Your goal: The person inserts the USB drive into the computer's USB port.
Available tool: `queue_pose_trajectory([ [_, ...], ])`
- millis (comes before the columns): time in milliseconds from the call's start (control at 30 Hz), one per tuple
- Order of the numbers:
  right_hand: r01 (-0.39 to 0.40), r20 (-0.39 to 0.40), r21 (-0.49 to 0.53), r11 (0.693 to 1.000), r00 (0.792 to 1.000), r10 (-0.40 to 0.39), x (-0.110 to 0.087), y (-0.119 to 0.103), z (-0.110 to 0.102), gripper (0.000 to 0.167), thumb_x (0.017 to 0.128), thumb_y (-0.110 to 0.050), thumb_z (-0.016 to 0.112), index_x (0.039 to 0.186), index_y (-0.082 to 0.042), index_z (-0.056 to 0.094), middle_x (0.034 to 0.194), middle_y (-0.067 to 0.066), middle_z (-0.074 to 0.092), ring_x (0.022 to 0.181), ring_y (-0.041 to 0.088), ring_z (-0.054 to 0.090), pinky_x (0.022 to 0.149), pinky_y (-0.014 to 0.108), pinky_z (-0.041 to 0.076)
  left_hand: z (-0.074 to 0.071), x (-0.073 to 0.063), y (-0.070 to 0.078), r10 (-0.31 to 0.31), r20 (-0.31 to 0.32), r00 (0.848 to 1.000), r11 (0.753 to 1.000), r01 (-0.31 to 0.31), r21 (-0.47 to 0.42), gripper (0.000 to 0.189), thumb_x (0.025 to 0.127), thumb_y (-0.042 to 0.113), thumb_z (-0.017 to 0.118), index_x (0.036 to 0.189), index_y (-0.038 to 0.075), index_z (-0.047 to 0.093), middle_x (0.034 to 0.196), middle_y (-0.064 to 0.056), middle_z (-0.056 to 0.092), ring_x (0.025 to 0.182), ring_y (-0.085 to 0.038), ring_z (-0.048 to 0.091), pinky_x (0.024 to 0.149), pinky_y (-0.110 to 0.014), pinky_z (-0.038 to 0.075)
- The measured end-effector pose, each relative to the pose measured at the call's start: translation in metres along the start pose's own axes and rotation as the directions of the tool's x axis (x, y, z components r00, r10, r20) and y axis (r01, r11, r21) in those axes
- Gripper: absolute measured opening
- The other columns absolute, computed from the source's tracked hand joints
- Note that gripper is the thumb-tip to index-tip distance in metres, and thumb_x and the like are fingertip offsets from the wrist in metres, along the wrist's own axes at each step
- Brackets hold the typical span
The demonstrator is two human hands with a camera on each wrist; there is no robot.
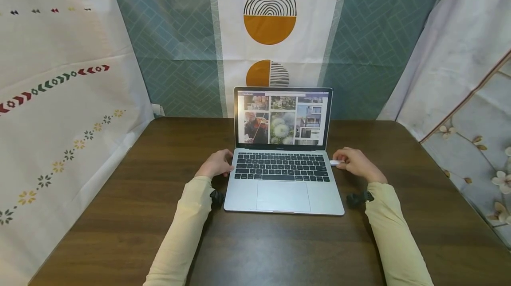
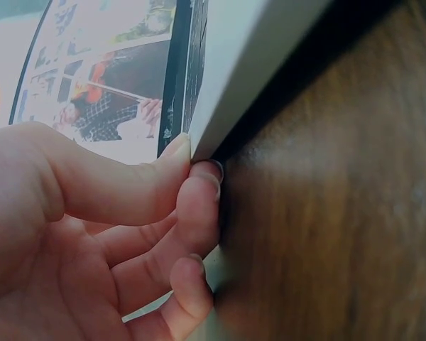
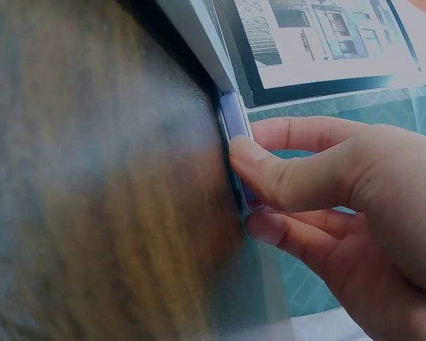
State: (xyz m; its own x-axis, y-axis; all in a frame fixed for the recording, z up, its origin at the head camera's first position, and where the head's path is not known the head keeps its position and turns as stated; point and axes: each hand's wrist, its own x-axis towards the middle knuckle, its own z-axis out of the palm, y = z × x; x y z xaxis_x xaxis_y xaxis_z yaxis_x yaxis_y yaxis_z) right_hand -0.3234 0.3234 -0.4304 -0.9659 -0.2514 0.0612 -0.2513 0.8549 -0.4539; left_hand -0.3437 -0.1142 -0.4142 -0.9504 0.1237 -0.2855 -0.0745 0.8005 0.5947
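An open silver laptop [image 1: 242, 197] stands on the table, its screen [image 1: 282, 117] lit with a page of photos. My left hand [image 1: 215, 164] holds the laptop's left edge. In the left wrist view, the thumb [image 2: 128, 185] lies at the top of that edge and a curled finger tucks below it. On the other side, my right hand [image 1: 358, 165] pinches a small white USB stick [image 1: 335, 162] between thumb and fingers. The right wrist view shows the stick [image 3: 233, 114] lined up with the laptop's right side, its front end right at the edge.
Dark wooden table [image 1: 279, 250] surrounds the laptop. A patterned cloth [image 1: 179, 46] hangs behind it, with white printed cloths [image 1: 60, 99] at left and right. Black straps with small devices [image 1: 359, 199] sit at both wrists below the yellow sleeves [image 1: 393, 228].
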Motion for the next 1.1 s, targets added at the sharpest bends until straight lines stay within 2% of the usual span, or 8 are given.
queue_pose_trajectory([
  [200,-0.005,0.008,0.020,1.000,1.000,0.004,0.003,-0.001,0.003,0.015,0.084,-0.005,0.071,0.098,-0.005,0.066,0.088,0.011,0.059,0.082,0.024,0.053,0.073,0.035,0.044,0.001,0.001,-0.002,0.011,-0.002,1.000,1.000,-0.011,0.005,0.047,0.089,0.012,0.067,0.133,0.006,0.052,0.087,-0.012,0.065,0.065,-0.019,0.060,0.072,-0.034,0.045],
  [400,-0.027,0.024,0.016,1.000,0.999,0.026,0.006,-0.002,0.004,0.021,0.084,-0.009,0.071,0.104,-0.004,0.066,0.093,0.013,0.060,0.086,0.026,0.054,0.077,0.039,0.046,0.002,0.000,-0.001,0.017,-0.013,1.000,1.000,-0.017,-0.002,0.047,0.088,0.012,0.068,0.133,0.006,0.052,0.087,-0.012,0.065,0.065,-0.019,0.060,0.073,-0.035,0.046],
  [567,-0.063,0.041,0.051,0.997,0.997,0.061,0.001,0.001,0.005,0.031,0.085,-0.013,0.072,0.113,-0.003,0.064,0.106,0.017,0.062,0.097,0.032,0.055,0.090,0.051,0.046,0.003,-0.002,-0.002,0.023,-0.008,1.000,1.000,-0.023,-0.004,0.047,0.088,0.012,0.068,0.132,0.007,0.052,0.082,-0.010,0.065,0.063,-0.018,0.060,0.074,-0.035,0.045],
  [733,-0.051,0.046,0.069,0.996,0.998,0.048,-0.005,0.004,0.001,0.041,0.086,-0.015,0.071,0.122,-0.001,0.058,0.121,0.024,0.059,0.111,0.041,0.052,0.099,0.061,0.040,0.006,-0.002,-0.002,0.026,-0.002,1.000,1.000,-0.026,-0.015,0.047,0.088,0.012,0.068,0.132,0.007,0.052,0.079,-0.009,0.064,0.063,-0.018,0.060,0.073,-0.035,0.044],
  [967,-0.064,0.079,0.068,0.996,0.995,0.059,-0.010,0.003,-0.006,0.055,0.088,-0.027,0.069,0.134,-0.002,0.051,0.141,0.028,0.046,0.130,0.047,0.040,0.107,0.065,0.030,0.008,0.002,-0.001,0.048,0.010,0.999,0.998,-0.048,-0.032,0.046,0.089,0.012,0.067,0.132,0.006,0.052,0.080,-0.009,0.064,0.063,-0.018,0.059,0.073,-0.035,0.045],
  [1100,-0.053,0.058,0.081,0.995,0.997,0.049,-0.011,0.001,-0.010,0.062,0.091,-0.032,0.065,0.142,-0.003,0.042,0.148,0.027,0.038,0.137,0.047,0.032,0.109,0.065,0.025,0.006,0.000,-0.001,0.063,0.037,0.997,0.997,-0.062,-0.041,0.047,0.090,0.013,0.066,0.134,0.004,0.051,0.080,-0.009,0.065,0.066,-0.019,0.060,0.074,-0.035,0.045],
])
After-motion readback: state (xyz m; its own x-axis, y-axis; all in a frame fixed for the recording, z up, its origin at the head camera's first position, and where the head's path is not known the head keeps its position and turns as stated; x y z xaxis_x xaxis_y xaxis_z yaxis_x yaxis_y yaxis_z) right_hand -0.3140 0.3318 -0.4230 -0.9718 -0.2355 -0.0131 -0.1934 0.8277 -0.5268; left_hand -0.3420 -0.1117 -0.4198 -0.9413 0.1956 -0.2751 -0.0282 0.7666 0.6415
